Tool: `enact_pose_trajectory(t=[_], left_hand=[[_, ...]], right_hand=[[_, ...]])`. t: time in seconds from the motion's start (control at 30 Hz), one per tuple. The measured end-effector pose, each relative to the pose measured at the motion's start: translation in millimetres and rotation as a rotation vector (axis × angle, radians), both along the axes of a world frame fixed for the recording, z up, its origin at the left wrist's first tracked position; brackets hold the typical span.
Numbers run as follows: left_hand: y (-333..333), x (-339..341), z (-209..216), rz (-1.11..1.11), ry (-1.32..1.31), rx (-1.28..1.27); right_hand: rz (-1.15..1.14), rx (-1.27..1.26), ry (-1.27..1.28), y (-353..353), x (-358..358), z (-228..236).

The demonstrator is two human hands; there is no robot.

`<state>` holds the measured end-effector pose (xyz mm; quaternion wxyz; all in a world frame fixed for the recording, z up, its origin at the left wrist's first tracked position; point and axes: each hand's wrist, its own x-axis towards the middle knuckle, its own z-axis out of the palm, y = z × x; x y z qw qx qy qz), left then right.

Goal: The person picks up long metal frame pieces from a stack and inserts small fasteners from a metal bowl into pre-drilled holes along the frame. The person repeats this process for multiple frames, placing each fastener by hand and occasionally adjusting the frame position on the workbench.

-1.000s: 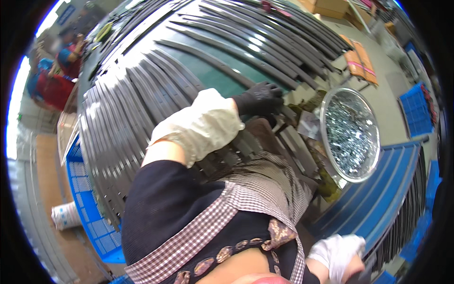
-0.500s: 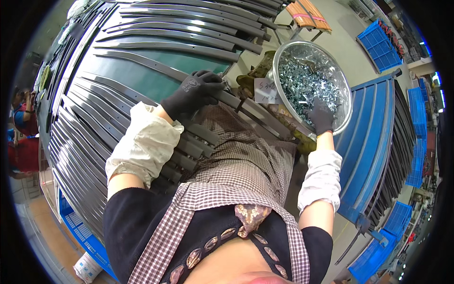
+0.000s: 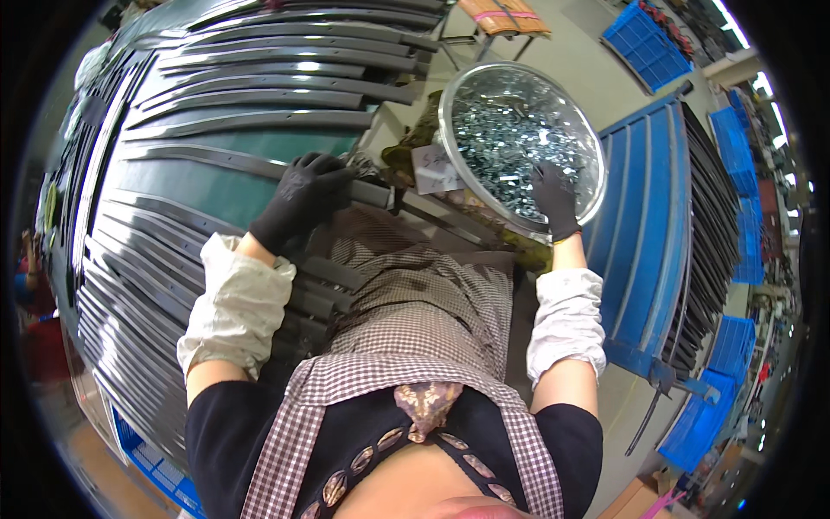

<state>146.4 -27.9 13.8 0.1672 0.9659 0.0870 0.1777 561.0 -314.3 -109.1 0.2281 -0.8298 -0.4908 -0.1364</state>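
My left hand [image 3: 304, 197], in a black glove, is closed around a long dark strip [image 3: 207, 157] near its right end. The strip lies across the green tabletop [image 3: 233, 177], and its tip pokes out past my fingers. At the right, my black-gloved right hand [image 3: 555, 201] reaches into a round clear-rimmed bowl [image 3: 595, 206]. Its fingertips are bunched among many small shiny metal pieces [image 3: 501, 143]. Whatever they pinch is hidden in the heap.
More dark strips [image 3: 259, 86] lie in rows beyond and before my left hand. A paper with handwriting [image 3: 435, 169] hangs beside the bowl. At the right stands a blue metal rack [image 3: 644, 225] with dark strips. Blue crates [image 3: 648, 43] and an orange-topped stand [image 3: 504, 16] are farther off.
The whole view has shifted, so most things sit farther left. My left hand stays on the strip. My right hand remains in the bowl, its fingers among the metal pieces.
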Motion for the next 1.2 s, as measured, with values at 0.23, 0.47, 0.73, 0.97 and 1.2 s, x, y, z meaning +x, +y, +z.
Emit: enact_pose_trajectory(t=[0.23,0.47,0.73,0.97,1.2], left_hand=[[-4.6,5.4,12.4,0.001,-0.069,-0.029],[-61.1,24.4,54.4,-0.088,-0.029,0.058],[-102.8,16.9,37.6,-0.327,-0.013,0.033],[-91.6,3.5,32.7,-0.479,-0.049,-0.063],[-82.9,3.3,40.3,-0.408,0.043,-0.036]], right_hand=[[0.045,0.217,0.599,-2.4,-8.6,22.5],[0.407,0.299,1.410,20.3,-133.1,130.3],[0.733,0.177,1.617,17.3,-230.1,130.9],[0.714,-0.104,1.693,17.8,-235.3,129.6],[0.691,-0.115,1.543,22.5,-232.7,121.4]])
